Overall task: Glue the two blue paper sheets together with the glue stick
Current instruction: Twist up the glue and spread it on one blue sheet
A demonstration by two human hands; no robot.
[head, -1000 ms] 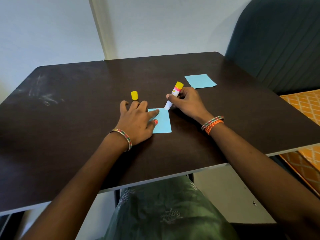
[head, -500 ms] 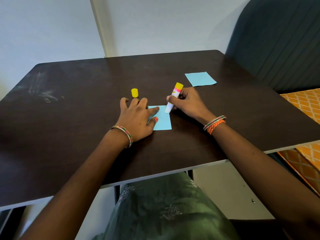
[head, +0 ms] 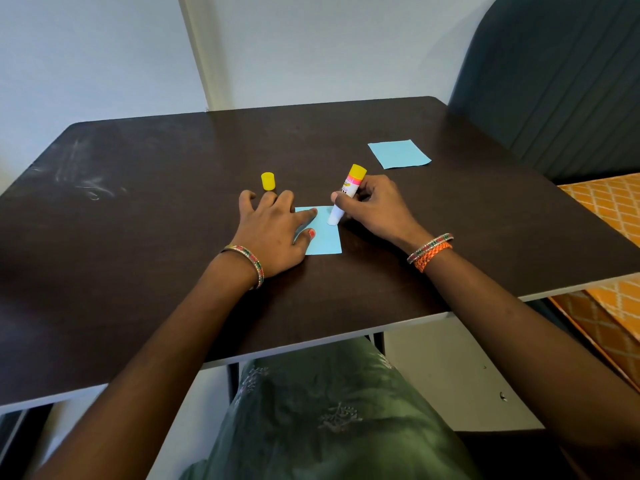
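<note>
1. Near the middle of the dark worktop (head: 138,237), the nearer blue sheet (head: 325,237) lies flat; the second blue sheet (head: 398,154) lies well apart, toward the far right.
2. The left hand (head: 273,233) is spread open, fingers flat, pressing the nearer sheet's left edge and gripping nothing.
3. The right hand (head: 374,209) is closed round the glue stick (head: 346,195), which tilts with its white tip touching the sheet's upper right part.
4. The yellow cap (head: 268,181) stands upright just beyond the left hand's fingers.
5. The paper looks thin, light and limp, so it will likely slide or wrinkle under the sticky tip unless held down close to the stroke.
6. The stick looks rigid and light; a grip low on the barrel, as here, should give the best control.
7. The second sheet is probably best lifted by an edge or corner, since it lies flush on the worktop.
</note>
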